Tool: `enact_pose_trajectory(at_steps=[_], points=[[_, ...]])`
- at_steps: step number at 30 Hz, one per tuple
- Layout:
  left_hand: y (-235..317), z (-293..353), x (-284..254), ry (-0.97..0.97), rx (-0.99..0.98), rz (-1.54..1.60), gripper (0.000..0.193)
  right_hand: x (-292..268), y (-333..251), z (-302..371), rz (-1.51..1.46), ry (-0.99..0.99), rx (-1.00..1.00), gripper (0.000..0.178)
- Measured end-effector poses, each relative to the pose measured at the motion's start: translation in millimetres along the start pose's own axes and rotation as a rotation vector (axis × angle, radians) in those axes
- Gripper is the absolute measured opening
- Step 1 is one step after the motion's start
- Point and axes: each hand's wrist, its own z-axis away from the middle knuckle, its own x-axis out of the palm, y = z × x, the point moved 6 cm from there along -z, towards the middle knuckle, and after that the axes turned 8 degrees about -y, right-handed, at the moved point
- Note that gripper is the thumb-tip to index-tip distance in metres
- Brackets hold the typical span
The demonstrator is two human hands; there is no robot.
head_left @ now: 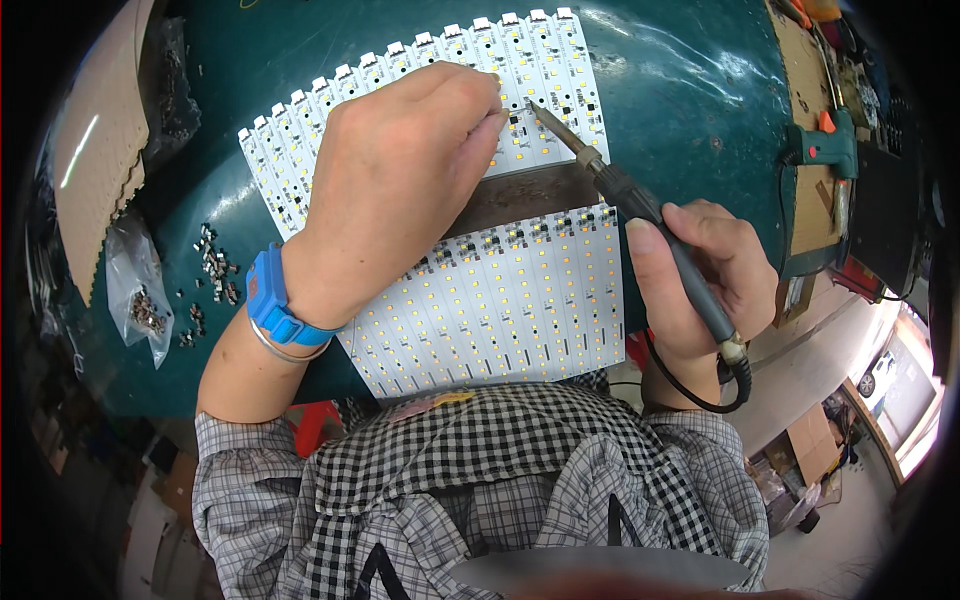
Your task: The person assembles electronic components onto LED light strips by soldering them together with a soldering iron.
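My right hand is closed around the grey handle of a soldering iron, its cord looping below the grip. The iron's tip touches or hovers just over the upper panel of white LED circuit boards, near its right side. Over that same panel, my left hand pinches thumb and fingers together beside the tip. Whatever it holds is too small to make out. A second white LED board panel lies nearer to me, with a dark brown strip between the two panels.
On the green tabletop, small loose components lie at the left beside a clear plastic bag holding more. Brown cardboard stands at the far left. A green glue gun lies at the right edge.
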Motion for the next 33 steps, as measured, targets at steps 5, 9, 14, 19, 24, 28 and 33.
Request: enact_pose_trajectory(at_steps=[5,9,14,19,24,28,33], points=[[0,-1,0,-0.078,-0.032,-0.058,0.008,2,1,1,-0.014,0.009,0.047,0.02],[-1,0,0,-0.073,-0.042,-0.059,0.008,3,0,-2,0.038,-0.013,-0.012,0.024],[-1,-2,0,-0.069,-0.026,-0.063,0.008,1,-1,-4,0.067,-0.021,-0.005,0.028],[-1,-1,2,-0.052,-0.013,-0.049,0.009,2,-1,-4,0.051,-0.002,0.04,0.028],[0,-1,4,-0.047,-0.002,-0.049,0.01,5,-5,-1,0.064,-0.011,0.014,0.028],[-1,0,4,-0.05,0.001,-0.059,0.011,10,-16,-3,0.176,-0.019,-0.069,0.028],[2,5,-16,0.025,0.022,-0.057,0.012,-7,-3,9,-0.21,0.103,0.071,0.022]])
